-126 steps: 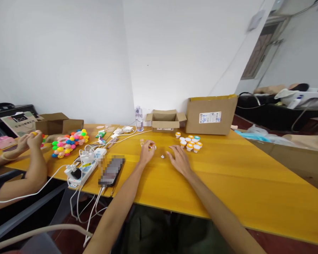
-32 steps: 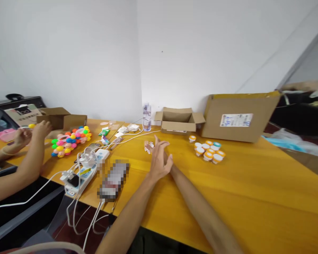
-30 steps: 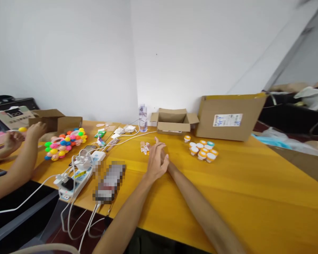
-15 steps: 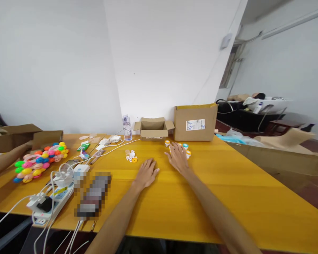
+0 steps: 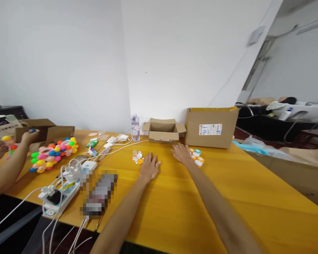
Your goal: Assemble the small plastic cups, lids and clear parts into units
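My left hand point(image 5: 149, 167) rests palm down on the yellow table, fingers spread, holding nothing. Just left of its fingers lie an orange ring point(image 5: 140, 161), several small white parts point(image 5: 139, 155) and a small clear cup point(image 5: 134, 153). Over the table in front of the small open carton, my right hand point(image 5: 181, 153) is palm down with bent fingers and the thumb apart. What is under its fingertips is hidden. Beside it on the right sits a cluster of round white pieces with orange rims point(image 5: 198, 163), one with a teal rim point(image 5: 197, 152).
Behind stand an open carton point(image 5: 163, 135), a large closed box point(image 5: 212, 128) and a water bottle point(image 5: 135, 127). On the left lie a power strip point(image 5: 69, 188) with cables, a phone point(image 5: 100, 194) and colourful balls point(image 5: 53, 155). Another person's hand point(image 5: 29, 137) is at the far left.
The view has turned left. My right hand has shifted left and away from the round pieces, uncovering more of them. My left hand has come closer to the small white parts.
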Available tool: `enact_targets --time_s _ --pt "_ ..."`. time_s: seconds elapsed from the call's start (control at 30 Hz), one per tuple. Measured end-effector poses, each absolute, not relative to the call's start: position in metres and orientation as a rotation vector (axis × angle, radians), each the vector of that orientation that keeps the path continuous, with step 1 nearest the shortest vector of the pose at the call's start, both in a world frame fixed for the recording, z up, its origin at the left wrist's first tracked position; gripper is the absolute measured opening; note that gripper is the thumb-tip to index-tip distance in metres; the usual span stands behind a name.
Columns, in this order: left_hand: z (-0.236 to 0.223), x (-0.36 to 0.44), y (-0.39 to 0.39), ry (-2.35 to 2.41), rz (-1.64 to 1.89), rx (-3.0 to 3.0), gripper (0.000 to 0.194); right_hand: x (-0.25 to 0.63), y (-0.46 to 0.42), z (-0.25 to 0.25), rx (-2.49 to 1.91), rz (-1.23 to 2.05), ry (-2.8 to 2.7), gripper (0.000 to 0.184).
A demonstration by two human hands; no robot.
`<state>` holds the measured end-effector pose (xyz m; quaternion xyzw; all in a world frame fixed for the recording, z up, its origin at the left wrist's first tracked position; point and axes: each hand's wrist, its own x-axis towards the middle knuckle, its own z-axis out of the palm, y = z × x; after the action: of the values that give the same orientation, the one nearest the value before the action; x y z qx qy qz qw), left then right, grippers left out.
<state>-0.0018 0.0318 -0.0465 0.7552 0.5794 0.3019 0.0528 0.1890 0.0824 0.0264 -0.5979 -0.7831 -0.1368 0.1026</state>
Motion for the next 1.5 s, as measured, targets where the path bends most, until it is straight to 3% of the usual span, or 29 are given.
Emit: enact_targets --time_s 0.27,0.5,0.67,0.83,1.0,1.17,1.5 --pt "-0.047 0.003 0.03 1.772 1.027 2.19 0.047 0.202 0.048 0.022 -1.574 -0.57 -2.514 0.033" --pt "-0.045 0.0 0.019 1.479 1.084 2.243 0.028 0.198 0.029 0.013 -1.411 -0.536 -2.496 0.03" --pt "-0.038 0.003 0.008 1.277 1.158 2.089 0.031 0.175 0.025 0.002 -1.297 -0.193 -2.402 0.026" --pt "-0.027 0.003 0.003 1.056 1.194 1.951 0.024 0.159 0.022 -0.006 -1.181 0.475 -2.093 0.02" --pt "-0.018 -0.002 0.002 0.99 1.192 1.799 0.021 0.169 0.015 -0.015 -0.949 0.986 -1.775 0.029" --pt "-0.011 0.0 -0.005 1.06 1.138 1.83 0.022 0.173 0.004 -0.02 -0.912 1.105 -1.699 0.038" --pt "-0.004 0.004 -0.01 1.181 1.095 1.93 0.03 0.164 -0.001 -0.023 -0.959 1.02 -1.667 0.04"
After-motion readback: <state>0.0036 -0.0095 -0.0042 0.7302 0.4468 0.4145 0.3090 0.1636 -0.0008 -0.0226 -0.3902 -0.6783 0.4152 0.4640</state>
